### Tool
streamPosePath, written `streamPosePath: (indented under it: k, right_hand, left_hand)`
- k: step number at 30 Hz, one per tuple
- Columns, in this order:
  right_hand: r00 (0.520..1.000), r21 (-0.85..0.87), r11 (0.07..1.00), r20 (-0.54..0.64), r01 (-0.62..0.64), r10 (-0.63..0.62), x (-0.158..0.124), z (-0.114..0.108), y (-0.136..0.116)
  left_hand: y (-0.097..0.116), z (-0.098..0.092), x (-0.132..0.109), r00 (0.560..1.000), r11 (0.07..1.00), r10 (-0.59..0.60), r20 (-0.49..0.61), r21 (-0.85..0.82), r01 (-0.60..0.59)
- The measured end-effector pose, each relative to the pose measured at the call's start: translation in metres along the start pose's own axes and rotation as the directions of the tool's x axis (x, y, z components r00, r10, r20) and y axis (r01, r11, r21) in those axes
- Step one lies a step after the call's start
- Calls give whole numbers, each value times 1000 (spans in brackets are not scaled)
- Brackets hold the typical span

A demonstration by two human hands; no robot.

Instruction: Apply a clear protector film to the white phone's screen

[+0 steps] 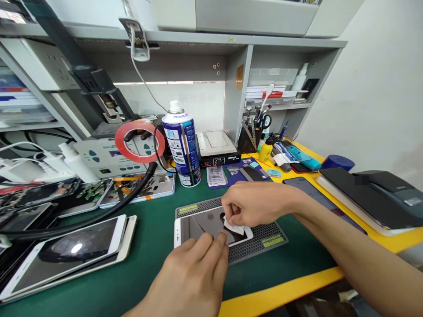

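Note:
A white-framed smartphone [194, 226] lies face up on a dark grey honeycomb-patterned pad [243, 254]. A thin curved line, perhaps a crack or a reflection, shows on its dark screen. My left hand [190, 275] grips the phone's near long edge, its fingertips over the edge of the glass; the thumb is out of sight. In my right hand [253, 202], the closed fingers pinch a small white wipe [234, 228], which touches the screen near the phone's right end. Part of the screen there is covered by that hand.
More phones [69, 251] lie stacked on the left, with a black hose [109, 215] arching over them. Behind the pad stand a blue spray can [181, 145], a roll of red tape [120, 138] and a small heating plate [216, 145]. A dark phone [317, 196] lies at right.

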State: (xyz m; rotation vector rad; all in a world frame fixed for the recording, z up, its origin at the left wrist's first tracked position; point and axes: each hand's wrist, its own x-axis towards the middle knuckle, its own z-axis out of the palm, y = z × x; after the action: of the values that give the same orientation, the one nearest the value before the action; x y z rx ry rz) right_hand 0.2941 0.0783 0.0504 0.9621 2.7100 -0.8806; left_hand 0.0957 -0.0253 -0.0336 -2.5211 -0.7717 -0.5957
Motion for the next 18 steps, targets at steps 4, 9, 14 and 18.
streamPosePath:
  k: [4, 9, 14, 18]
  right_hand:
    - [1000, 9, 1000, 27, 3, -3, 1, -1, 5]
    - [999, 22, 1000, 47, -5, 4, 2, -1, 3]
    - [997, 36, 998, 61, -48, 46, 2, -3, 2]
    - [996, 46, 998, 72, -50, 47, 3, -3, 3]
  left_hand:
    - [-1, 0, 0, 1000, 1000, -5, 3, -21, 5]
    - [-2, 1, 1, 999, 998, -34, 15, -47, 35]
    - [-6, 0, 2, 1000, 995, -22, 19, -95, 24]
    - [-8, -3, 1, 1000, 991, -23, 21, -129, 26]
